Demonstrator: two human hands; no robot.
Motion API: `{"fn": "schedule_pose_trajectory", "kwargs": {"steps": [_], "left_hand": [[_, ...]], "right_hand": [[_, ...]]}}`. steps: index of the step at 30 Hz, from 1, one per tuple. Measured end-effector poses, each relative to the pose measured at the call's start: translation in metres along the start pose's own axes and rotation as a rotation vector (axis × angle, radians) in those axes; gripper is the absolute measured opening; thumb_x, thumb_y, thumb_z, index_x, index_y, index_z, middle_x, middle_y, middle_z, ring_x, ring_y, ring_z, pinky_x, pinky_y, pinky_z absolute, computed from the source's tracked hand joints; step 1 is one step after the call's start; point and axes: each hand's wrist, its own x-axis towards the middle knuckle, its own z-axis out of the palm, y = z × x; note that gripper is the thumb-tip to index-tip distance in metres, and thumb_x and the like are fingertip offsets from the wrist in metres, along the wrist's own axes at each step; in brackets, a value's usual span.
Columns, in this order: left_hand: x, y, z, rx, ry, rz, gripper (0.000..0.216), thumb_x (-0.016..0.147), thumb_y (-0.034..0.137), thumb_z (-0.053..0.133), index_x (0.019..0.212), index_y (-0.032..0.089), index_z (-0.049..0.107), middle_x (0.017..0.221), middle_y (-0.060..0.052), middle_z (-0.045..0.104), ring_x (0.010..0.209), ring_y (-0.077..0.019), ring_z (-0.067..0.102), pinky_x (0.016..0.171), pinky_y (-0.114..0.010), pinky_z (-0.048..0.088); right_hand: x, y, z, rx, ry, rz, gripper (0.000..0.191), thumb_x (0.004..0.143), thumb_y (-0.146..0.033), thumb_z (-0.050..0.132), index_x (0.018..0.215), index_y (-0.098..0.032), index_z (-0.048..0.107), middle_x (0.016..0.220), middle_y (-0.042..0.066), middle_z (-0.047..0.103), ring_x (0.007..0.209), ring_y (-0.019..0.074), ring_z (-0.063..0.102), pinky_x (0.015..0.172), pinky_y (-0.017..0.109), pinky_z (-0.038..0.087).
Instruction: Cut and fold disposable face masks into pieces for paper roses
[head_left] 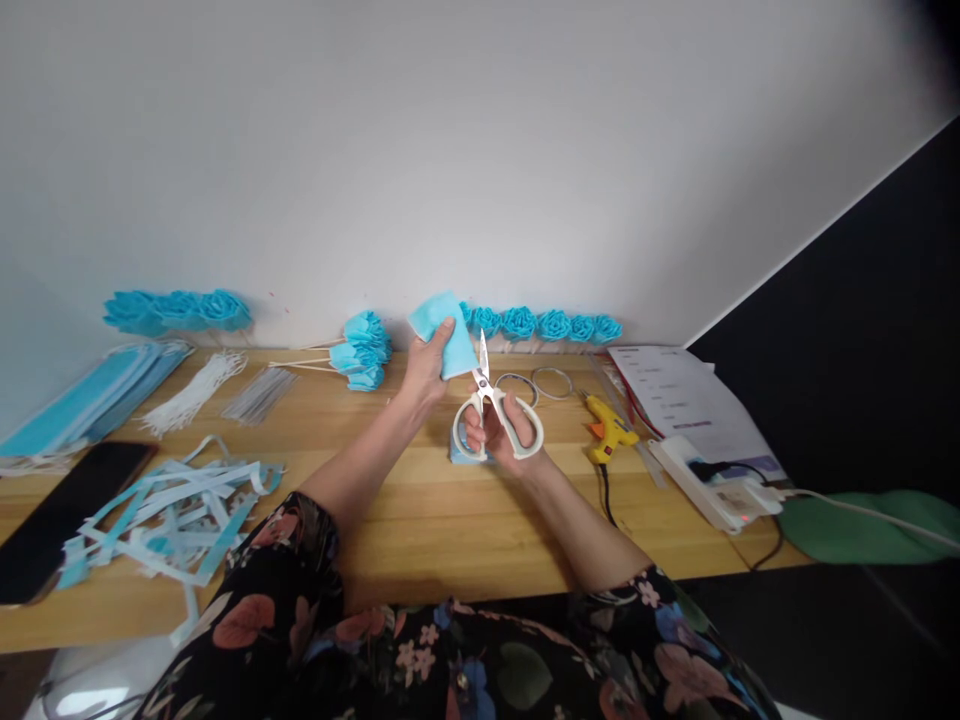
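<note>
Between the thumb and fingers of my left hand (427, 368) is a folded piece of light blue fabric (457, 350), raised above the table. My right hand (504, 430) has its fingers through the handles of white-handled scissors (484, 385), whose blades point up beside the fabric's right edge. Whether the blades touch the fabric I cannot tell. Under my right hand a small blue piece (459, 455) lies on the wooden table (420, 510), mostly hidden. Two metal rings (553, 383) lie just behind the scissors.
Blue fabric flowers (517, 323) line the wall; more lie on sticks (364, 350). At left are face masks (97, 390), white cords (195, 390), grey strips (259, 395), a phone (71, 515) and cut strips (172, 510). At right are a yellow glue gun (611, 428), papers (690, 400) and a power strip (709, 485).
</note>
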Motion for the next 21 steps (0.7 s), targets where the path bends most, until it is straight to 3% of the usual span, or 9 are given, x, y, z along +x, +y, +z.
{"fn": "schedule_pose_trajectory", "kwargs": {"steps": [17,21], "left_hand": [[0.0038,-0.0005,-0.0020,-0.005,-0.006,0.046,0.026,0.070,0.024,0.087,0.087,0.015,0.070,0.079,-0.001,0.075,0.069,-0.0127,0.068,0.075,-0.024,0.056],[0.0032,0.0014,-0.0015,0.004,-0.001,0.046,0.030,0.069,0.026,0.087,0.091,0.015,0.070,0.083,-0.002,0.075,0.075,-0.0153,0.070,0.084,-0.029,0.056]], "right_hand": [[-0.0003,0.0000,0.0063,-0.004,0.008,-0.032,0.057,0.074,-0.070,0.072,0.105,-0.023,0.061,0.064,-0.005,0.053,0.046,0.0088,0.038,0.039,0.022,0.030],[0.0018,0.0012,0.0068,0.013,0.015,-0.028,0.060,0.070,-0.069,0.076,0.104,-0.022,0.061,0.062,-0.006,0.052,0.043,0.0079,0.037,0.037,0.022,0.029]]}}
